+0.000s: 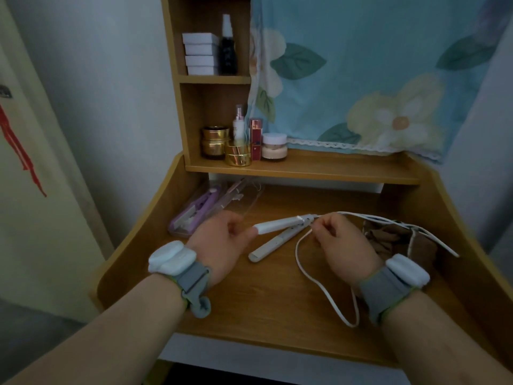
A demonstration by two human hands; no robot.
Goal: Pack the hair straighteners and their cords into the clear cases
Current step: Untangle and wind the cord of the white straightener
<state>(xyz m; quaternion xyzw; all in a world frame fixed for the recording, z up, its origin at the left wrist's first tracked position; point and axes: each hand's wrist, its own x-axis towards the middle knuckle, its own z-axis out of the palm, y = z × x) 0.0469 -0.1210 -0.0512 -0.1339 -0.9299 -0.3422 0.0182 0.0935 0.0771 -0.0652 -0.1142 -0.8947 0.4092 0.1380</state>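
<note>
Pale walls to either side. A blue flowered curtain [374, 73] hanging behind and above the wooden desk [277, 309], its lace hem down at the low shelf [333, 168] along the desk's back. A tall cubby tower [211, 79] at the desk's far left: stacked white boxes [200, 53] and a dark spray bottle [228, 48] up top, gold jars [219, 145], a small pink-capped bottle [238, 125], a red box [256, 138] and a pale jar [274, 145] lower down. A crumpled brown cloth [394, 240] on the desk's right side.

Far left on the desk, under the shelf: a clear case [191, 215] holding a purple straightener [204, 205]; just right of it an open clear case [244, 198], contents hard to make out.

Mid-desk, a white straightener [280, 232], plates splayed in a V, lower arm resting on the wood, upper arm raised toward the left hand. A white cord [313, 273] running from its hinge end, looping down toward the desk's near edge and also trailing right across the cloth.

Both forearms reaching in from the near edge, each wrist strapped with a grey band [194, 276] carrying a white block.

Left hand [222, 245], back up, fingers curled, fingertips touching the tip of the raised upper arm; cannot tell whether pinching or merely touching. Right hand [344, 245], back up, fingers curled in, pinching the cord just beside the hinge end.
</note>
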